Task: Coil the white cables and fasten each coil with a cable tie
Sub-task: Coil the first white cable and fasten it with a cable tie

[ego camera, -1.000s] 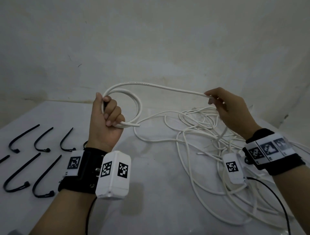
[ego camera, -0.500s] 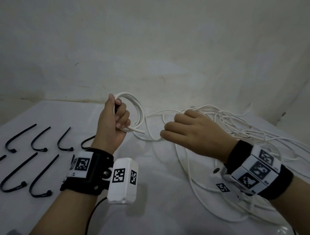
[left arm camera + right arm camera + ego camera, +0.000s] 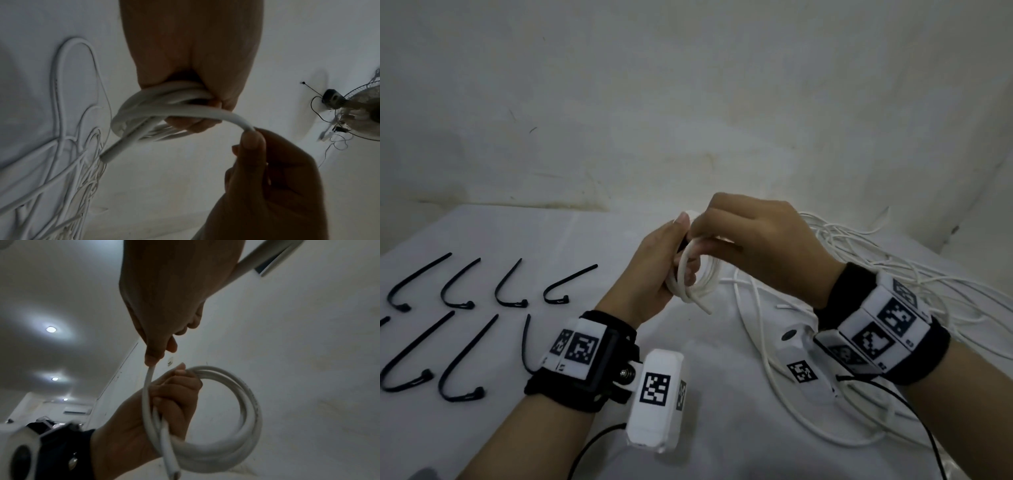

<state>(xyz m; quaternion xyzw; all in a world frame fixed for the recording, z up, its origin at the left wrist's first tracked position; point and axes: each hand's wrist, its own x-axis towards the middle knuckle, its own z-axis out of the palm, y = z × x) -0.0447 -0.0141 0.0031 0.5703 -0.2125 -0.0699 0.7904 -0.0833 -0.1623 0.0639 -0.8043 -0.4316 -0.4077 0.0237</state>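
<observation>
A small coil of white cable [image 3: 700,277] [image 3: 148,110] [image 3: 236,415] hangs in the air over the table, and my left hand [image 3: 664,263] [image 3: 174,395] grips it with curled fingers. One cut end [image 3: 705,308] sticks out below the coil. My right hand [image 3: 753,246] [image 3: 259,162] [image 3: 162,331] sits just above and right of the coil and pinches the last stretch of the same cable near its other end. Several black cable ties [image 3: 462,291] lie in two rows on the table at the left.
A loose tangle of white cables [image 3: 876,284] [image 3: 68,162] spreads over the white table [image 3: 722,411] at the right, under my right forearm. A bare wall stands close behind. A fan [image 3: 359,113] shows in the left wrist view.
My right hand has swung left from the stretched cable to the coil, laying more turns on it. The left hand has kept its grip and tilted the coil.
</observation>
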